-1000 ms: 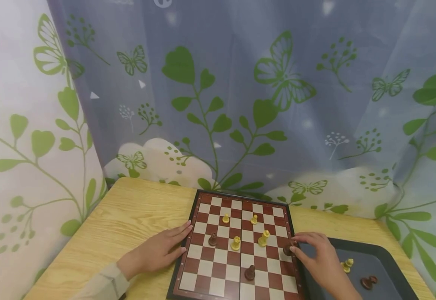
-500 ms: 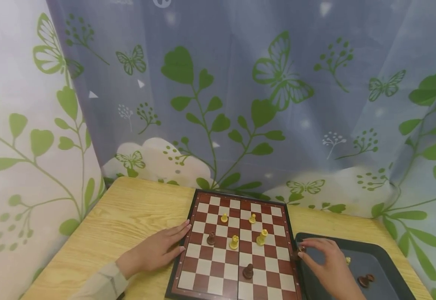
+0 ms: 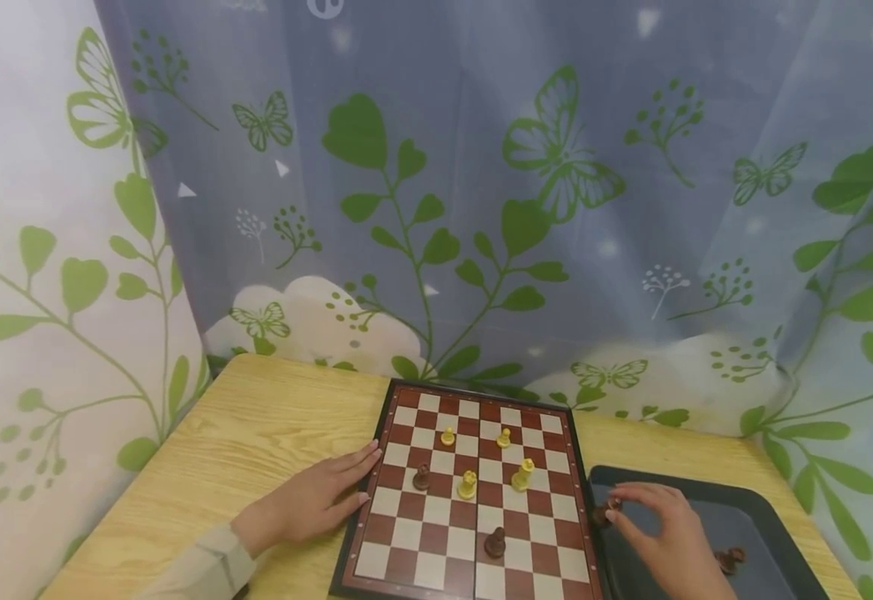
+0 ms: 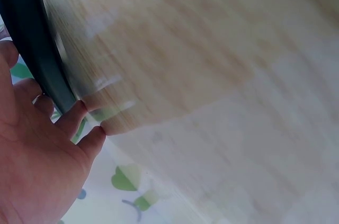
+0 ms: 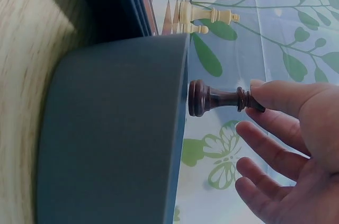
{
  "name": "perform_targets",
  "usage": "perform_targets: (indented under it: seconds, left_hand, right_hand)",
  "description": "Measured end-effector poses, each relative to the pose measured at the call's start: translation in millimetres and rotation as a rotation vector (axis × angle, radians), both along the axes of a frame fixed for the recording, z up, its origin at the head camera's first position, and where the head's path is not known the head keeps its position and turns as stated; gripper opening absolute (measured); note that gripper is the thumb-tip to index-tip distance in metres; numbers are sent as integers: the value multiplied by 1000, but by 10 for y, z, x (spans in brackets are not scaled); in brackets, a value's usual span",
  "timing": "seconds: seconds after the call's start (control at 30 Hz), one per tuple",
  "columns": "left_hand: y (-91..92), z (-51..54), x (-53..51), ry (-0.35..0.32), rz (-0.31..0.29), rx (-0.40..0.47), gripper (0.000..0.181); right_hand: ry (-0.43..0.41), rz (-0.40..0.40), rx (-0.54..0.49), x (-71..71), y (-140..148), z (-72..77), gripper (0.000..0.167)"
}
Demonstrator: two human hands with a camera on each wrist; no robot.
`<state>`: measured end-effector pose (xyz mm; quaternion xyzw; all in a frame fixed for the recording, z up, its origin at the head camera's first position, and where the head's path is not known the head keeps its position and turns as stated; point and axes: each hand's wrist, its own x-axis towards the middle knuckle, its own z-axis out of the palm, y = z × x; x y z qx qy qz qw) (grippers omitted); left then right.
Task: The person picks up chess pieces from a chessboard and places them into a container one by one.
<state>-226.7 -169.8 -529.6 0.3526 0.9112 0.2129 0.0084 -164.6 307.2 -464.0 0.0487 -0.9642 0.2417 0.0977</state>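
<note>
My right hand [image 3: 664, 533] pinches a dark brown chess piece [image 5: 220, 98] by its top between thumb and forefinger. In the right wrist view the piece's base is just above the tray's rim, and the fingers hide its head. My left hand [image 3: 316, 500] rests beside the left edge of the chessboard [image 3: 424, 571], fingers extended and fingertips touching the frame. On the board stand two yellow pawns [image 3: 447, 436], a taller yellow piece [image 3: 523, 475], a yellow rook-like piece [image 3: 468, 484] and two dark brown pieces [image 3: 495, 542].
A dark grey tray [image 3: 744, 500] sits against the board's right side, with a dark brown piece [image 3: 730, 560] lying in it. Both are on a wooden table [image 3: 293, 408]. A patterned curtain [image 3: 436, 208] hangs behind the table.
My right hand has carried the dark brown piece from the board's right edge rightward, over the tray's left rim. The yellow piece in the tray is now hidden behind that hand. My left hand stays put.
</note>
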Motion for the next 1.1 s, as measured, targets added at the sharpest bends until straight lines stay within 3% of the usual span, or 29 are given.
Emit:
perform_targets:
  seconds: [0.3, 0.9, 1.1]
  left_hand:
    - [-2, -11, 17, 1, -8, 6, 60]
    - [-11, 0, 25, 29, -24, 14, 58]
    - [-16, 0, 15, 17, -17, 9, 59]
  right_hand:
    - [44, 1, 6, 76, 79, -15, 25]
    - [44, -42, 21, 159, 347, -68, 27]
    - [111, -31, 28, 186, 410, -84, 26]
